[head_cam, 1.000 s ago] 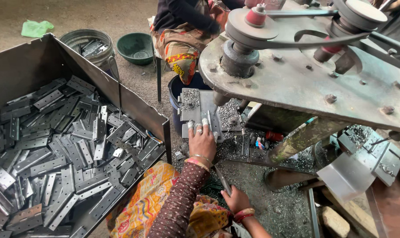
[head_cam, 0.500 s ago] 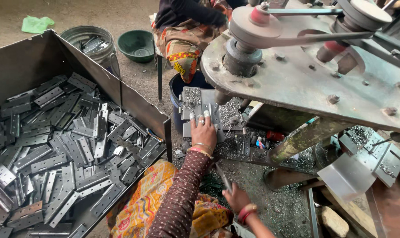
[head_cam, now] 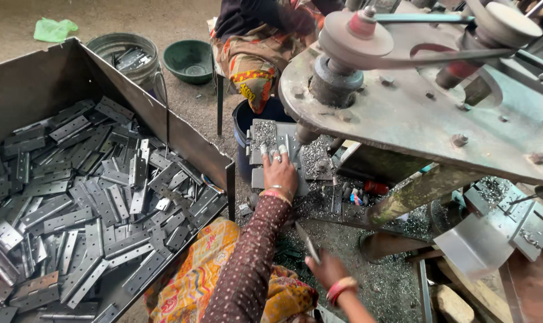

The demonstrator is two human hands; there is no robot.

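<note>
Up front, the left hand lies flat with fingers spread on a grey metal hinge plate, pressing it onto the small work table under the drill spindle of the belt-driven machine. Lower down, the right hand pinches a thin metal rod, its grip closed around the rod's lower end. Metal shavings lie just beside the plate. Left of the person's patterned lap, a big steel bin holds a heap of flat hinges. Another person sits beyond the machine, near a green bowl.
</note>
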